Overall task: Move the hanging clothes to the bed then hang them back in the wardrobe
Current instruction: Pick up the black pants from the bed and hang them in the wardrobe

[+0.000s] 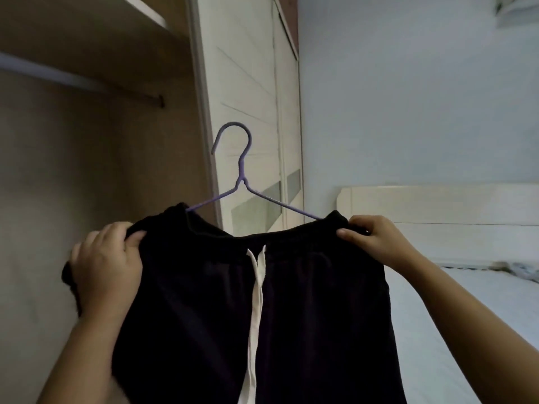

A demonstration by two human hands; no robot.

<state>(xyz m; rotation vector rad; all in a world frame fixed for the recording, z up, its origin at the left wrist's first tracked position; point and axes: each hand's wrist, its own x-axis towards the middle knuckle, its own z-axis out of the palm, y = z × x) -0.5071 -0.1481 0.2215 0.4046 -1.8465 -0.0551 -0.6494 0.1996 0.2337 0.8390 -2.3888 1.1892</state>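
Black trousers (306, 301) with a white drawstring (256, 287) hang from a purple wire hanger (237, 170), held up in front of me. My left hand (105, 263) grips the left end of the waistband, and my right hand (376, 239) pinches the right end. The hanger's hook points up, free of any rail. The wardrobe rail (81, 83) runs bare across the open wardrobe at the upper left. The bed (455, 301) with a pale sheet lies at the right.
A white sliding wardrobe door (248, 97) stands behind the hanger. The bed's cream headboard (437, 205) rests against a pale blue wall. A wardrobe shelf (140, 10) sits above the rail. Some patterned fabric (522, 271) lies at the bed's far right edge.
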